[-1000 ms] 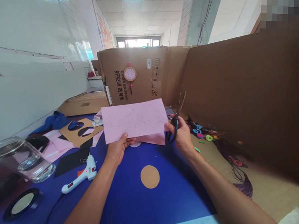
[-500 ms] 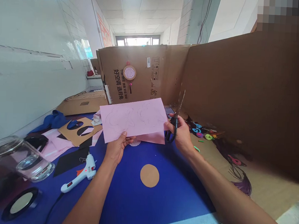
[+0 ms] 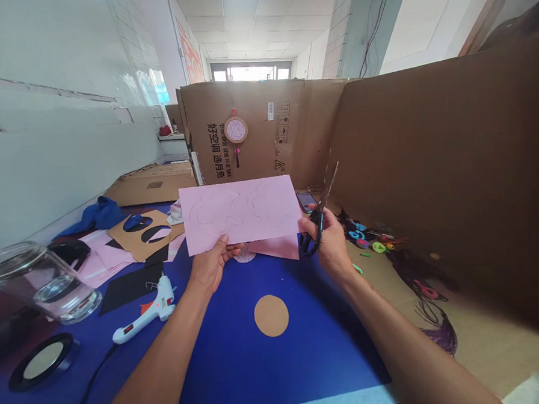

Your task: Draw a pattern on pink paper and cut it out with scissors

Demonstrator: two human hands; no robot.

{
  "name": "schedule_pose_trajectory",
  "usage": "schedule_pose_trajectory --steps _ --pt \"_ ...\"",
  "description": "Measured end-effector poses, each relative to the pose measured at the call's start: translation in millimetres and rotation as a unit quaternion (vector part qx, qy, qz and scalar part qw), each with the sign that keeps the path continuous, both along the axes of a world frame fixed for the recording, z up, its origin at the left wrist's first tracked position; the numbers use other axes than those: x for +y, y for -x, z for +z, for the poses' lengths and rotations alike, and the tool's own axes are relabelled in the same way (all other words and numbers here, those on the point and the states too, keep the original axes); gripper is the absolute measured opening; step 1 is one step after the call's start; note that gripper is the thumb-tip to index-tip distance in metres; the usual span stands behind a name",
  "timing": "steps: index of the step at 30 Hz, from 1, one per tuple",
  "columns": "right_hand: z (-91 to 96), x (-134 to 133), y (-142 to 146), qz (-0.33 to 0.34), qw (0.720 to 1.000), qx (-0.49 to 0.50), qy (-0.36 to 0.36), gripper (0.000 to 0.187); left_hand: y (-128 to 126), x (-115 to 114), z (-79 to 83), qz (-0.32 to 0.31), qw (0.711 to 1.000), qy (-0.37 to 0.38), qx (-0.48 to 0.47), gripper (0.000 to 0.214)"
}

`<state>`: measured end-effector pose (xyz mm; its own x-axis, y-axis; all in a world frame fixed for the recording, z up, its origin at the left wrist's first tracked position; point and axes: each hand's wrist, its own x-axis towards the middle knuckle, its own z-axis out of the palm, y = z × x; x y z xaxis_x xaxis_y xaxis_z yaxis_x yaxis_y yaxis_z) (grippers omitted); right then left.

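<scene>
My left hand (image 3: 209, 265) grips the lower edge of a pink paper sheet (image 3: 237, 215) marked with thin, wavy pencil lines. My right hand (image 3: 331, 242) is shut on black-handled scissors (image 3: 313, 235), whose long blades point upward beside the sheet's right edge. The blades are outside the paper, and its right corner lies close to my right thumb. A second pink sheet (image 3: 276, 246) shows beneath the first, partly hidden by it.
A blue table cover (image 3: 243, 351) holds a white glue gun (image 3: 148, 316), a tan paper disc (image 3: 271, 315), a cut-out cardboard stencil (image 3: 143, 234) and a glass jar (image 3: 39, 283). Cardboard partitions (image 3: 434, 162) stand behind and right, with colourful foam pieces (image 3: 362, 243) at their base.
The view has shifted slightly upward. The pink sheet has moved a little to the left, and both hands keep the same hold.
</scene>
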<state>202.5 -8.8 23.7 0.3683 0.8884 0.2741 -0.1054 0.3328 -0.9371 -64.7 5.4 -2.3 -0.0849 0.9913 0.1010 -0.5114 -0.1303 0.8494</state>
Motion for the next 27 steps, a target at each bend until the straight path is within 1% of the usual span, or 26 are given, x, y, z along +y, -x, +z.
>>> schedule_pose_trajectory --steps 3,5,8,12,18,21,24,27 --pt "0.4 -0.4 -0.8 -0.006 1.000 -0.010 0.003 0.063 1.5 1.2 -1.6 0.003 1.000 0.000 -0.001 0.038" --pt "-0.2 0.5 -1.4 -0.004 1.000 -0.007 0.002 0.065 2.3 2.0 -1.9 0.006 1.000 0.000 -0.001 0.038" --pt "-1.9 2.6 -2.1 0.006 1.000 0.014 -0.009 0.070 3.1 2.0 -0.3 0.012 1.000 0.003 -0.004 0.035" --pt "-3.1 3.6 -1.8 0.015 0.999 0.032 -0.018 0.069 4.0 0.6 3.0 0.018 1.000 0.002 -0.010 0.031" --pt "-2.0 2.3 0.2 0.012 1.000 0.021 -0.011 0.070 6.0 0.7 5.7 0.031 0.999 0.006 -0.019 0.034" --pt "-1.9 1.1 0.2 0.016 1.000 0.016 0.000 0.071 7.1 0.8 7.5 0.044 0.999 0.014 -0.030 0.031" --pt "-3.6 -0.1 0.4 0.035 0.999 0.005 0.017 0.072 8.5 0.9 8.0 0.052 0.998 0.015 -0.042 0.029" --pt "-7.9 -0.6 1.8 0.074 0.996 -0.014 0.046 0.072 11.0 2.4 6.5 0.060 0.997 0.011 -0.048 0.032"
